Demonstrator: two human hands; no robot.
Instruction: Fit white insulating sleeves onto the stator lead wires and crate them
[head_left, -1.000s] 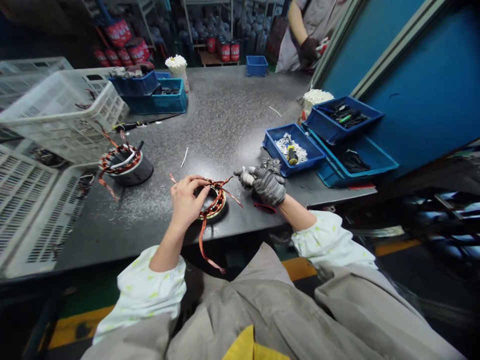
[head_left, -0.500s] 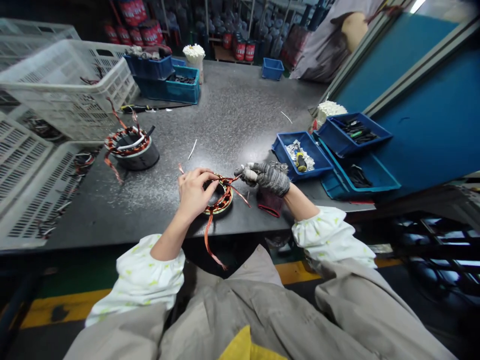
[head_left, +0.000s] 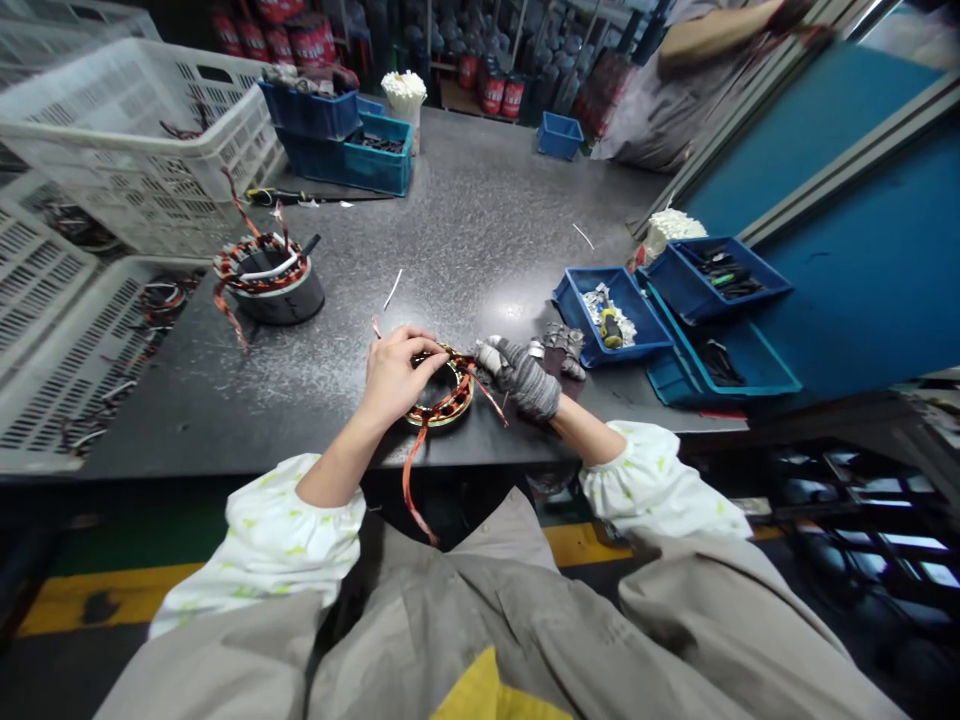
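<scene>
A ring-shaped motor stator (head_left: 456, 408) with copper-orange windings lies on the dark table near its front edge. My bare left hand (head_left: 397, 372) grips its left and far side, thumb and fingers closed over the rim. One orange lead (head_left: 409, 480) hangs from the ring over the table edge. Another lead (head_left: 491, 395) sticks out to the right. My right hand (head_left: 525, 378), in a grey knit glove, is closed at the ring's right side, pinching a wire end that its fingertips mostly hide. Just behind it lies a loose grey glove (head_left: 564, 345).
A second wound stator (head_left: 281, 300) stands at left, near white plastic crates (head_left: 150, 200). Blue bins (head_left: 652, 340) with small parts stand at right, others (head_left: 379, 155) at the back. A screwdriver (head_left: 266, 197) and white sleeve scraps (head_left: 392, 288) lie about. Another person's arm (head_left: 709, 40) shows top right.
My right hand has moved left and closer to the ring, turning slightly, and more of the loose glove shows behind it. My left hand keeps its hold; the view has shifted a little.
</scene>
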